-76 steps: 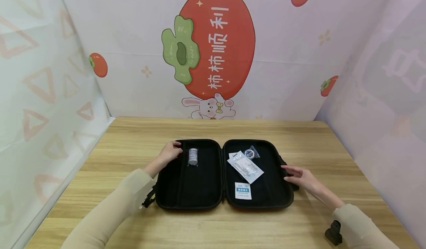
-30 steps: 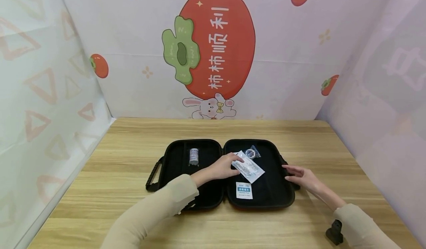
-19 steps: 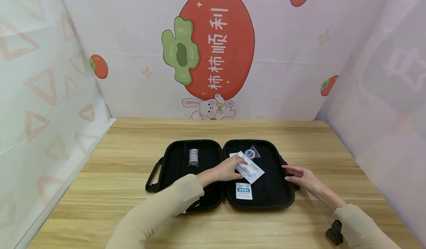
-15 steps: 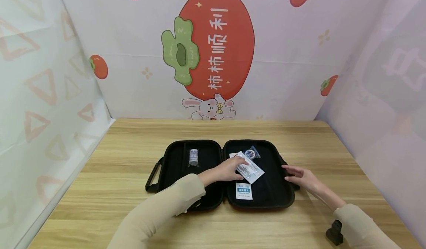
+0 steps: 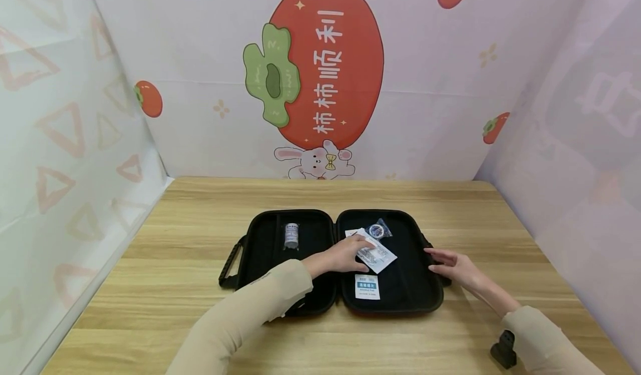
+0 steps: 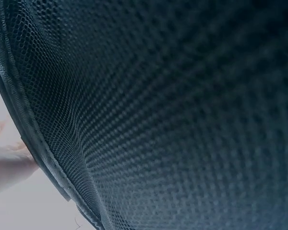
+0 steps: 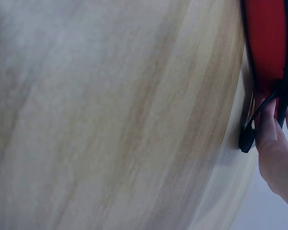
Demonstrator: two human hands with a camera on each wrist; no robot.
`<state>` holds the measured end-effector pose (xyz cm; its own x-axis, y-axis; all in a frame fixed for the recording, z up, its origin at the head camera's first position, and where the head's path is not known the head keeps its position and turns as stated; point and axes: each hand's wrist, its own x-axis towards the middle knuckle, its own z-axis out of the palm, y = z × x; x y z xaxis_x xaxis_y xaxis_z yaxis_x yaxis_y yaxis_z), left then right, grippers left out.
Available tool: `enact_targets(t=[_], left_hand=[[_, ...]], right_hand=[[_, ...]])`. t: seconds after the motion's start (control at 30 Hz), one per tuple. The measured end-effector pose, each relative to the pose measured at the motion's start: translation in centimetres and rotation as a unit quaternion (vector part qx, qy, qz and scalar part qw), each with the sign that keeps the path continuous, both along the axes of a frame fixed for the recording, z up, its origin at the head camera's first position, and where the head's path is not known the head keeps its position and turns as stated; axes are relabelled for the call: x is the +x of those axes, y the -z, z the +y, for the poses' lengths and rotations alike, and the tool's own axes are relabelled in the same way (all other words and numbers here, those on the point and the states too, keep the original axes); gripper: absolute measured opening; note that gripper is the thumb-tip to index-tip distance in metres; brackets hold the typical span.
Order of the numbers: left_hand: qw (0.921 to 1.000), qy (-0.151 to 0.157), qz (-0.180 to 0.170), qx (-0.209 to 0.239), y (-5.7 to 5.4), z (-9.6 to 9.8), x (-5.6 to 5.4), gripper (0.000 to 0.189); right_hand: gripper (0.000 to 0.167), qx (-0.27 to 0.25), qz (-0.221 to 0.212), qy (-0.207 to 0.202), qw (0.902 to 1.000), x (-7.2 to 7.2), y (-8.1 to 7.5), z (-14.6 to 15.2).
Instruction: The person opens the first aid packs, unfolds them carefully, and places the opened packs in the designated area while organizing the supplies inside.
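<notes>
- Packet [image 5: 383, 260], white and silvery, lies aslant in the right half of the unfolded black case [image 5: 413, 286], partly over another white packet [image 5: 350, 232]; its near corner sits a touch farther back than half a second ago.
- Left hand [image 5: 344, 255] has its fingers and thumb on that packet. Some two seconds ago it was at the far left edge of the case; it has since crossed the hinge, so attention seems to have turned from the case itself to its contents.
- Whether it pinches the packet or merely touches it I cannot tell: black mesh [image 6: 158, 120] fills most of the left wrist view, and from above the fingertips' contact is hidden.
- Right hand [image 5: 454, 266] has stayed put, holding the case's right rim between thumb and fingers, probably to steady it.
- Square sachet [image 5: 367, 287] on the near side and clear-bagged roll [image 5: 376, 231] beyond the packet are unmoved.
- White cylinder [image 5: 291, 236] sits untouched in the far part of the left half; the handle [image 5: 231, 265], partly covered by the sleeve earlier, now shows.
- Desk [image 5: 350, 344] carries it all, with a small black object [image 5: 503, 350] near right.
</notes>
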<state>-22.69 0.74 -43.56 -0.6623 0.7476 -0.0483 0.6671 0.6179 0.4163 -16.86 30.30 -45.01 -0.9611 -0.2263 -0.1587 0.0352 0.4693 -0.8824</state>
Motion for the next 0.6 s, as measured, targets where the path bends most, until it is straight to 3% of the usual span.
enact_targets(t=[0.37,0.6], left_hand=[[0.9997,-0.015,-0.009,0.015,-0.13,0.00,-0.06,0.037],[0.9982,-0.010,-0.006,0.059,-0.36,-0.20,-0.30,0.024]], right_hand=[[0.056,-0.015,-0.001,-0.002,0.9999,0.04,0.03,-0.02],[0.056,-0.011,-0.004,0.000,0.9999,0.05,-0.04,-0.02]])
